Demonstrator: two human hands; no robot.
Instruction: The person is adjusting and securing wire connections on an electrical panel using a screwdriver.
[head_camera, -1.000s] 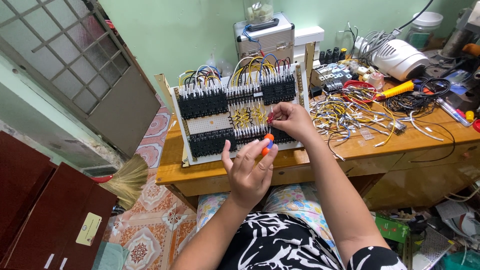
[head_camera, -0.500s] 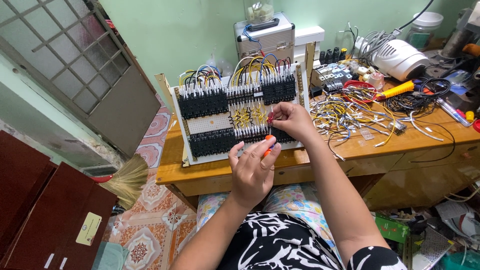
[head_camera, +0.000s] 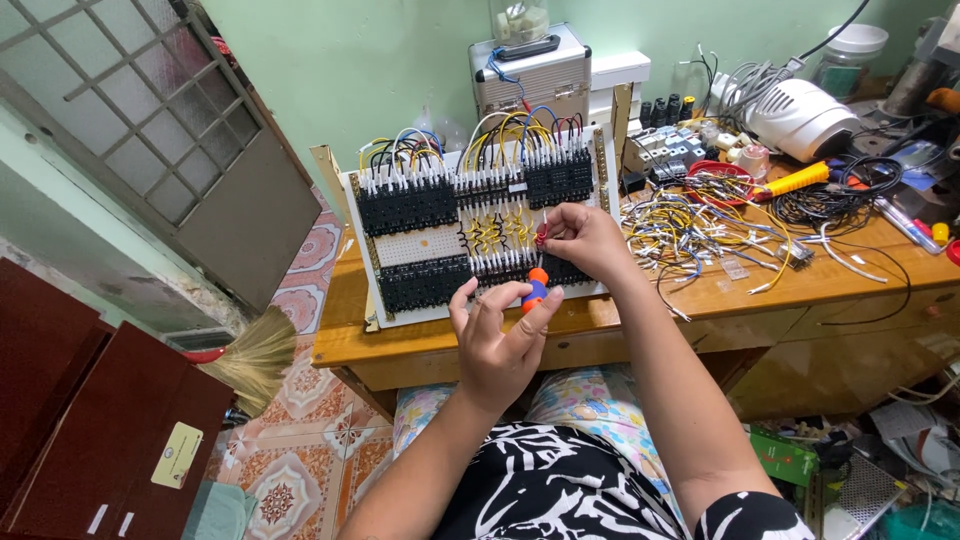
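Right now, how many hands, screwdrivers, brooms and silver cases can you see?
Hands: 2, the left hand and the right hand
Screwdrivers: 1, the orange-handled screwdriver in the left hand
Brooms: 1, the straw broom
Silver cases: 1, the silver case
Total: 5

The left hand (head_camera: 500, 335) covers most of the orange-and-blue screwdriver (head_camera: 536, 288), so its tip cannot be seen. The right hand (head_camera: 585, 240) hides what it pinches at the wiring panel (head_camera: 420, 245), perhaps a thin red wire end. The table (head_camera: 620, 325) runs past the right edge, and the loose wires (head_camera: 690, 225) are too tangled and small to separate.
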